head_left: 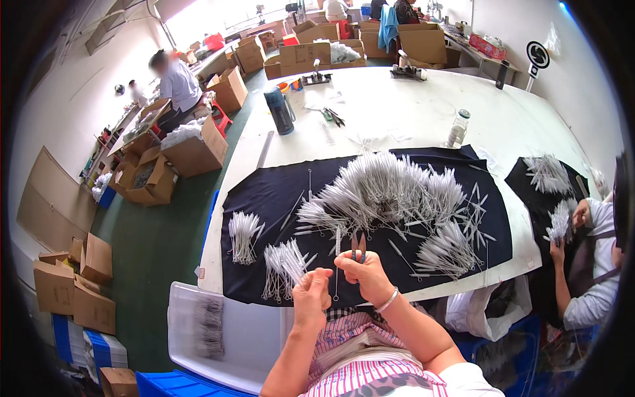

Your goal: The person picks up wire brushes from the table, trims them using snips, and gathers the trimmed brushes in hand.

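My right hand (368, 276) is closed round small scissors (358, 243), their blades pointing away from me and slightly apart. At its fingertips a thin white-bristled wire brush (338, 246) stands lengthwise, its wire stem running down toward me. My left hand (313, 296) is closed beside it, fingertips pinched together; what they hold, if anything, is hidden. Just past it a bunch of brushes (281, 263) lies on the dark cloth (271, 192), its edge touching or nearly touching my fingers. Farther off spreads a large heap of the same brushes (383, 182).
Smaller brush bunches lie at the cloth's left (243, 231) and right (450, 251). Beyond stand a dark flask (279, 111), pliers (334, 117) and a glass jar (458, 129). A white bin (254, 331) sits below left. A co-worker's hand (557, 251) holds brushes at right.
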Available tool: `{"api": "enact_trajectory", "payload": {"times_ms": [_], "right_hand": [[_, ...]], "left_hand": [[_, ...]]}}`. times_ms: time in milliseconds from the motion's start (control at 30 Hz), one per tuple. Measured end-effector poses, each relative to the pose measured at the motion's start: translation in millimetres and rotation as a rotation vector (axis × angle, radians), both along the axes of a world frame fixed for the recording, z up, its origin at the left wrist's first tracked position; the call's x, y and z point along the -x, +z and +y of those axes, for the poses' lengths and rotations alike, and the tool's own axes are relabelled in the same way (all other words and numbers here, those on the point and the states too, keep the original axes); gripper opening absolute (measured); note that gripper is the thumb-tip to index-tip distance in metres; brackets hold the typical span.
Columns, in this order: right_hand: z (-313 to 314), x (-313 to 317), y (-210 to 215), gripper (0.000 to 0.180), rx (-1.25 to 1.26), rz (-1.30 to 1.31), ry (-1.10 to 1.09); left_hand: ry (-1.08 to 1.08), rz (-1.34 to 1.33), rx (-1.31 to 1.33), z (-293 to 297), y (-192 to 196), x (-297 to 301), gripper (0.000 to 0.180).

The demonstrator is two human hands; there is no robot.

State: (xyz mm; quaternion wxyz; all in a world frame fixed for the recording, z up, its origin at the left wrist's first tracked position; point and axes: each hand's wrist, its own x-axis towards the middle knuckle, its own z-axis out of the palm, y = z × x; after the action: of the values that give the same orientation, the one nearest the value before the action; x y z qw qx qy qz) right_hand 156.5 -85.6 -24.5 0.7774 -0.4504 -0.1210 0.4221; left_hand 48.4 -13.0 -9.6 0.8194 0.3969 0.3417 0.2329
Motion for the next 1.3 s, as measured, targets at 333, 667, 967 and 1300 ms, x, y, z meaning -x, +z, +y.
{"api": "enact_trajectory", "payload": {"times_ms": [333, 667, 967, 1300], "right_hand": [[-25, -6, 0, 0.025, -0.063, -0.099, -0.035], [-43, -23, -40, 0.024, 0.111, -0.851, -0.351], [-58, -30, -27, 0.021, 0.177, -0.913, -0.452], [-62, -29, -33, 0.015, 0.155, -0.906, -0.434]], "left_hand": [[-0.275, -0.073, 0.256, -9, 11, -16, 0.009], [-0.368, -0.154, 0.441, -30, 14, -40, 0.011], [-0.409, -0.133, 0.46, -50, 14, -55, 0.01], [-0.395, -0.118, 0.475, -53, 11, -51, 0.01]]}}
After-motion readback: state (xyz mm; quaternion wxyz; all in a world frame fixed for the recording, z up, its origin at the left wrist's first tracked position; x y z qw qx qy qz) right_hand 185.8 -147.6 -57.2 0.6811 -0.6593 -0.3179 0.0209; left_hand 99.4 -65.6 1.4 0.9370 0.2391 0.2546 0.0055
